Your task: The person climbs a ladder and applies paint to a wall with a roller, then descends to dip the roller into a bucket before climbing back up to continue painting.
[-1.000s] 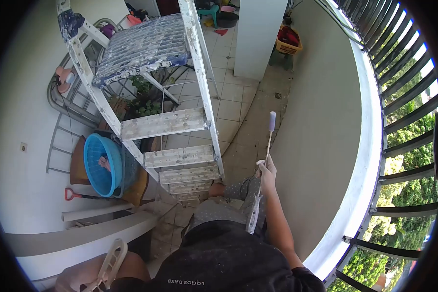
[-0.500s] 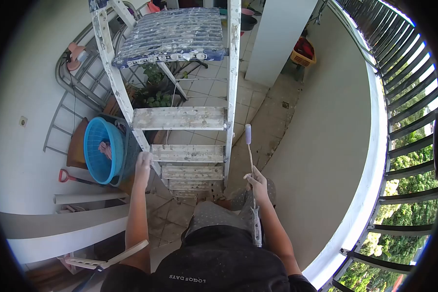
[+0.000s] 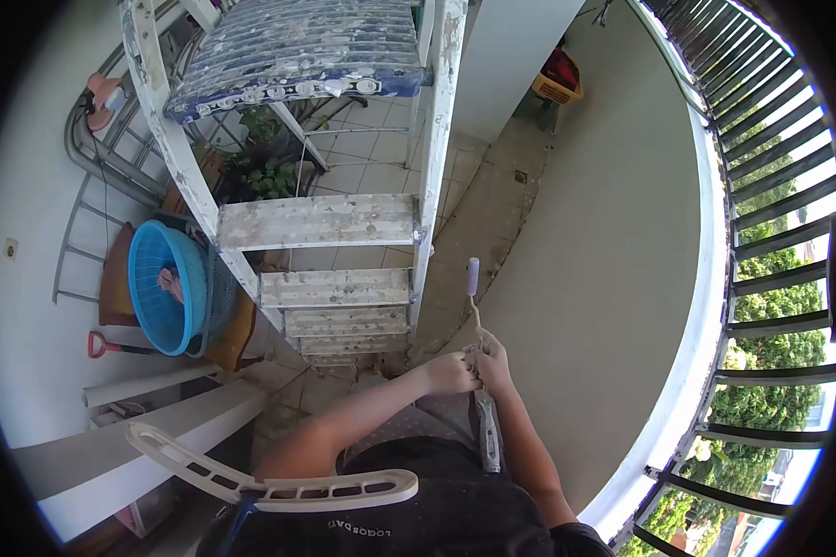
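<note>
A small paint roller with a pale purple sleeve (image 3: pixel 474 277) points upward in front of my body, its wire frame and grey-white handle (image 3: pixel 489 434) running down toward my lap. My right hand (image 3: pixel 493 364) is closed around the roller's shaft. Against it, my left hand (image 3: pixel 451 372) has its fingers closed on the same shaft, just beside the right fingers. Left of the roller stands a paint-spattered ladder (image 3: pixel 318 221) with several white steps and a slatted top platform (image 3: pixel 302 51).
A blue basket (image 3: pixel 167 288) with a pink cloth stands at left. A beige slotted plastic piece (image 3: pixel 334 490) crosses low in front. The curved wall (image 3: pixel 613 260) and black railing (image 3: pixel 780 325) run along the right. An orange crate (image 3: pixel 557 89) sits behind.
My left hand has let go of the ladder's side rail and moved right to the roller's shaft. The view has shifted, with the ladder now further left and the slotted piece further into view.
</note>
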`<state>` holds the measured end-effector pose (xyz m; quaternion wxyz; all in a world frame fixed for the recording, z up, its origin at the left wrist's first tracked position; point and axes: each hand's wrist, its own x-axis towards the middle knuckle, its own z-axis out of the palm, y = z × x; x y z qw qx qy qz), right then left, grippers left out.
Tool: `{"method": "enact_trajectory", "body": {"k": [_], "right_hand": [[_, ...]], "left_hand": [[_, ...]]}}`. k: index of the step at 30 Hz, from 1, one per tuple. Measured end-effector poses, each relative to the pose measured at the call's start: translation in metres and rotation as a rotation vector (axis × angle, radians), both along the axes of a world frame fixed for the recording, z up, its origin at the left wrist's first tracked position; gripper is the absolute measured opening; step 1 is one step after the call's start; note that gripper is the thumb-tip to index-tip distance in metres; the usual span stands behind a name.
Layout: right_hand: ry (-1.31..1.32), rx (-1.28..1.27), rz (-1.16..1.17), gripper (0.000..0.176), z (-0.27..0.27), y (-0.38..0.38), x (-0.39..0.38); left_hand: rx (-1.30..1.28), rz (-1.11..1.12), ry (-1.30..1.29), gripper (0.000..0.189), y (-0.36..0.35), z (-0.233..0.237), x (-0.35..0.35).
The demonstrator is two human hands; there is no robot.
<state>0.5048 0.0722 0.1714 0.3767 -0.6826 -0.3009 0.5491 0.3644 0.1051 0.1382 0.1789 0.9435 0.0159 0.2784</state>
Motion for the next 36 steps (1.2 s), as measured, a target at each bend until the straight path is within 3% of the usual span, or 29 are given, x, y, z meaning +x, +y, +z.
{"method": "enact_trajectory", "body": {"k": [3, 6, 9, 13, 16, 18, 22, 27, 30, 36], "right_hand": [[0.212, -0.057, -0.177, 0.045, -0.028, -0.006, 0.015], [0.191, -0.128, -0.24, 0.039, -0.034, -0.007, 0.017], [0.127, -0.182, -0.28, 0.038, -0.052, -0.016, 0.018], [0.112, -0.228, -0.286, 0.036, -0.084, -0.029, 0.033], [0.111, -0.297, -0.324, 0.031, -0.106, -0.033, 0.05], [0.117, -0.35, -0.349, 0.027, -0.127, -0.04, 0.064], [0.137, -0.469, -0.178, 0.026, -0.157, -0.057, 0.087], [0.257, -0.56, -0.234, 0.027, -0.194, -0.073, 0.088], [0.229, -0.544, -0.216, 0.028, -0.207, -0.084, 0.079], [0.187, -0.517, -0.089, 0.03, -0.264, -0.088, 0.073]], "left_hand": [[-0.043, -0.023, 0.193, 0.011, 0.029, 0.002, -0.022], [-0.136, 0.108, 0.207, 0.007, 0.046, -0.015, -0.043], [-0.177, 0.366, 0.233, 0.01, 0.063, -0.017, -0.059], [-0.368, 0.93, 0.279, 0.045, 0.085, -0.018, -0.065], [-0.378, 1.261, 0.28, 0.061, 0.096, -0.046, -0.074], [-0.304, 1.244, 0.379, 0.065, 0.104, -0.058, -0.075], [-0.228, 1.22, 0.526, 0.072, 0.122, -0.057, -0.066], [-0.16, 1.154, 0.545, 0.049, 0.129, -0.076, -0.069], [-0.201, 1.122, 0.429, 0.049, 0.13, -0.096, -0.077], [-0.021, 1.176, 0.549, 0.048, 0.133, -0.093, -0.08]]}}
